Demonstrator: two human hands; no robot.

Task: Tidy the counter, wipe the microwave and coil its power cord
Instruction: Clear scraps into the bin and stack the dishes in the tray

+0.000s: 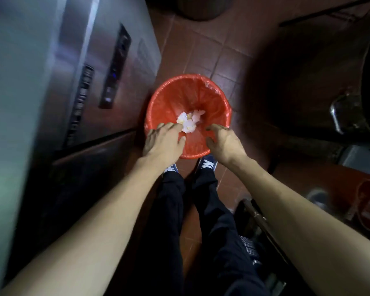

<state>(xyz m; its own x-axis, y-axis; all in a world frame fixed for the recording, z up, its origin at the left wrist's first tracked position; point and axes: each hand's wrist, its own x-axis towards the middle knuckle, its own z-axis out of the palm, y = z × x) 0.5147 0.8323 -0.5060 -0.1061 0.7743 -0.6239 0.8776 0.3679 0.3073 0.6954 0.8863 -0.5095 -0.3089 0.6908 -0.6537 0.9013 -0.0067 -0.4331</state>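
Observation:
A red bin (171, 97) lined with a red plastic bag stands on the tiled floor in front of my feet. White crumpled waste (189, 122) lies at its bottom. My left hand (163, 142) hovers over the bin's near left rim, fingers spread and relaxed, holding nothing. Over the near right rim is my right hand (224, 144), fingers loosely bent and also holding nothing. No microwave or power cord is in view.
A tall steel refrigerator (73, 82) fills the left side, close to the bin. A dark counter with a metal tap (338, 116) runs along the right. A dark round container (203, 7) sits on the floor at the top. Red-brown floor tiles (212, 50) lie beyond the bin.

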